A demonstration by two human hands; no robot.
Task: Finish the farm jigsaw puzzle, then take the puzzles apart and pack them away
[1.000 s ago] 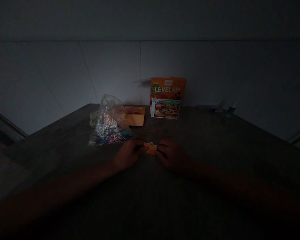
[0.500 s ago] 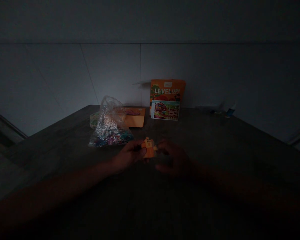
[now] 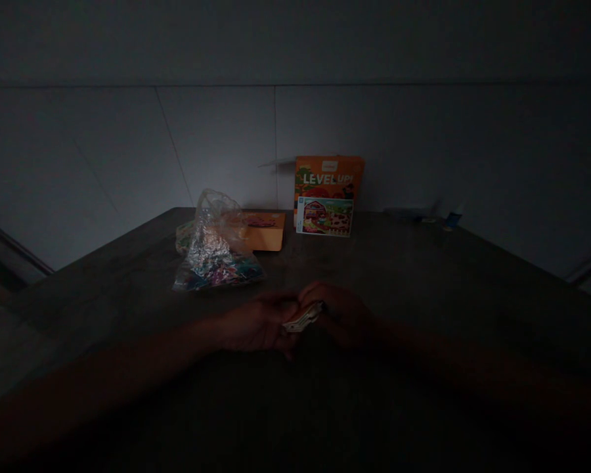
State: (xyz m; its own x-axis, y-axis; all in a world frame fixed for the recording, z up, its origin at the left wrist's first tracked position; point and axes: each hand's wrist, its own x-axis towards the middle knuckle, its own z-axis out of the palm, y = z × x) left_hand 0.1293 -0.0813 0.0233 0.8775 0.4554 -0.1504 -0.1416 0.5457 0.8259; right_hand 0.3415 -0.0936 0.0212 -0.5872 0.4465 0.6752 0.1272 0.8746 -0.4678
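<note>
A small stack of puzzle pieces (image 3: 303, 318) is held between my two hands above the table, tilted so that its pale layered edge faces me. My left hand (image 3: 259, 322) grips the stack from the left, the thumb on its top. From the right, my right hand (image 3: 342, 312) closes round the other end, fingers over the far side. The light is dim, and the fingers hide much of the stack.
Beyond my left hand stands a clear plastic bag (image 3: 214, 253) with colourful pieces in it. Behind it lies an orange box (image 3: 266, 230). An orange "LEVEL UP!" box (image 3: 329, 167) leans at the wall, a farm picture card (image 3: 325, 217) before it. A small bottle (image 3: 453, 220) lies far right.
My right hand has come in from the right and closed on the stack. The stack has tipped from showing its orange face to showing its edge.
</note>
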